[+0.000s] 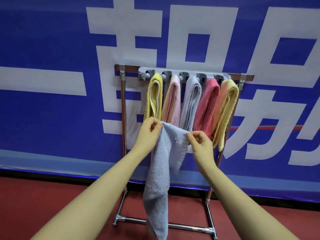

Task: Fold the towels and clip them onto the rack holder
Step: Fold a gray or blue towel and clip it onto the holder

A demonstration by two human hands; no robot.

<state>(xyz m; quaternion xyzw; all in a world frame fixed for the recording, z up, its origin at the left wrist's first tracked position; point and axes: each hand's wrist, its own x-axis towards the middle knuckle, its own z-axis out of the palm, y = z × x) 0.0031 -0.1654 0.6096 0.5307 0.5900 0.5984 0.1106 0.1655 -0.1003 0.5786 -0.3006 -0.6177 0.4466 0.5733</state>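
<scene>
- Nearest to us: two bare forearms reach forward, holding a light blue towel [160, 170] in front of the rack.
- Left hand [149, 131] pinches the towel's upper left corner between thumb and fingertips, other fingers curled in.
- Right hand [199, 139] pinches the upper right edge the same way, thumb against forefinger, cloth bunched between them.
- The towel hangs loose and long from those two pinch points, lower end twisting down almost to the bottom of frame; we judge it not yet folded, only held by its top edge.
- Under it, the chrome stand [173, 224] sits on a red floor [43, 205].
- Behind the hands, five folded towels already hang from the rack holder [187, 73], a grey strip with clips on the stand's top bar.
- Left to right: yellow towel [154, 96], pale pink towel [173, 99], pale blue towel [192, 101], deep pink towel [207, 104], cream towel [226, 110].
- Each is folded into a narrow band and its top sits at a clip; we can't tell exactly how the clips grip.
- We judge the task mostly done: five hung, one in hand.
- Left to do: fold the held towel, then clip it on.
- Open question: we count roughly five clips and all look taken, so we can't tell where the sixth goes.
- Farthest back: a blue banner [43, 40] with large white characters fills the wall.
</scene>
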